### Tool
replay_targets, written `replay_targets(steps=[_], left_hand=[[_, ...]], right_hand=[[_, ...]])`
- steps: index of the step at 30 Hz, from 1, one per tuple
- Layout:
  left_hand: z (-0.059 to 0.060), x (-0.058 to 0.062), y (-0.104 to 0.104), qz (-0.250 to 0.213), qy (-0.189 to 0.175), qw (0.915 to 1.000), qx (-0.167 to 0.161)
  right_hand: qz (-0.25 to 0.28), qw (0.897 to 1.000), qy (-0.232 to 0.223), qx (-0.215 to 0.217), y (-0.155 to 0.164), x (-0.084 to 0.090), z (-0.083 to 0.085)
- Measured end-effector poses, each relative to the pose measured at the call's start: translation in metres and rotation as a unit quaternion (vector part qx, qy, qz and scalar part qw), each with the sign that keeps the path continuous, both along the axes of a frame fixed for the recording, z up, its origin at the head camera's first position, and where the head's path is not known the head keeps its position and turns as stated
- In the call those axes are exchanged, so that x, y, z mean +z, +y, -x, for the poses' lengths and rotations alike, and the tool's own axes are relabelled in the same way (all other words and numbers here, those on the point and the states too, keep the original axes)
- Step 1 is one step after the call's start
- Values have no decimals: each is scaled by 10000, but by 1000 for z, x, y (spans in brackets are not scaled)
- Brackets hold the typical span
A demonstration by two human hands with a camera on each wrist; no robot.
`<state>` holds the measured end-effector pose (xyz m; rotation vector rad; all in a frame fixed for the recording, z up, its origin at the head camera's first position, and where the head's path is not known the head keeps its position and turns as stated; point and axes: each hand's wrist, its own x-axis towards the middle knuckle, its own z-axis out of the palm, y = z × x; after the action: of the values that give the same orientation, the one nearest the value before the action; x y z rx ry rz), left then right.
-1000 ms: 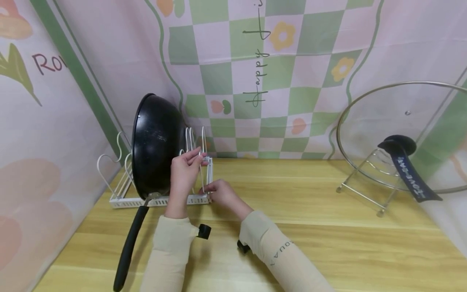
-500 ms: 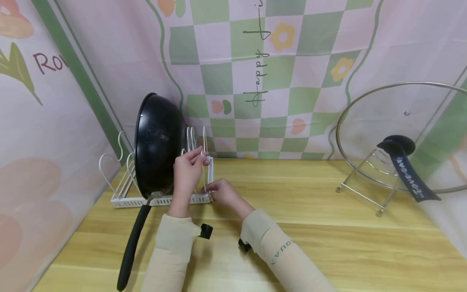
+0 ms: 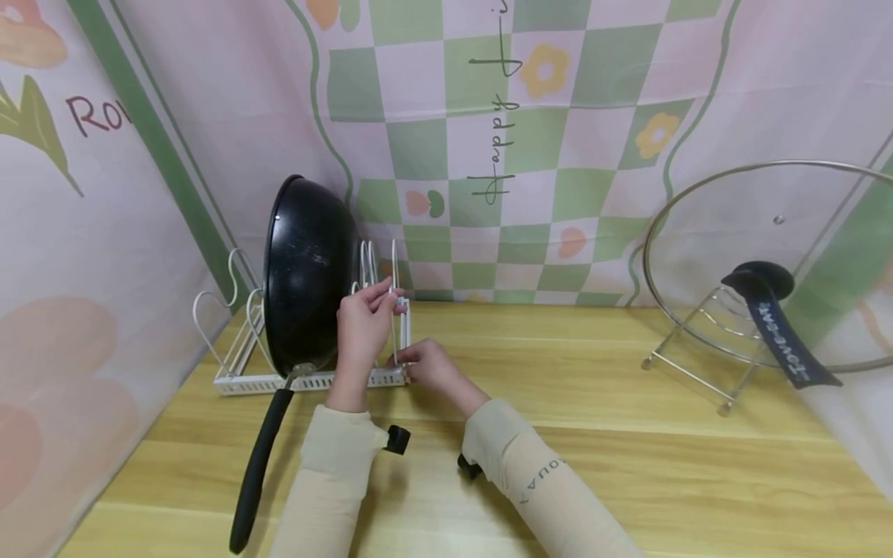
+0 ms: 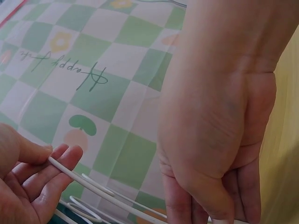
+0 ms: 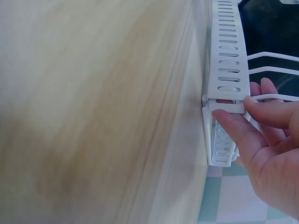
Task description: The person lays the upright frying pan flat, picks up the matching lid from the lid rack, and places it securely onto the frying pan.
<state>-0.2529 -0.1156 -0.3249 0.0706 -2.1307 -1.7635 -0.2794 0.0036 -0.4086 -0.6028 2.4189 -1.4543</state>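
Observation:
A white wire rack (image 3: 314,381) stands on the table, with a black wok (image 3: 314,263) upright between its wire dividers. The wok's long black handle (image 3: 261,473) juts toward the front. At the rack's right end my left hand (image 3: 364,319) pinches the upper part of a white wire divider (image 4: 105,192) between thumb and fingers. Lower on that divider, my right hand (image 3: 434,364) pinches its foot by the end of the slotted rail (image 5: 228,56). In the left wrist view the right hand's fingertips are partly hidden.
On the right, a large glass lid (image 3: 698,201) leans on a small metal stand (image 3: 698,380), beside a black knob with a dark strap (image 3: 784,341). A patterned cloth (image 3: 481,147) hangs behind the wooden table (image 3: 544,364).
The wok and its handle have shifted slightly to the right in the head view, along with the rack. Both hands move slightly right too, keeping their grip on the divider.

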Motion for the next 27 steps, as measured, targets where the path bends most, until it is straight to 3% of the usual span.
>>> replay_targets(steps=[27], left_hand=[[3, 0, 11, -105, -79, 9999, 28]], right_hand=[[-68, 9999, -92, -88, 10, 0, 4]])
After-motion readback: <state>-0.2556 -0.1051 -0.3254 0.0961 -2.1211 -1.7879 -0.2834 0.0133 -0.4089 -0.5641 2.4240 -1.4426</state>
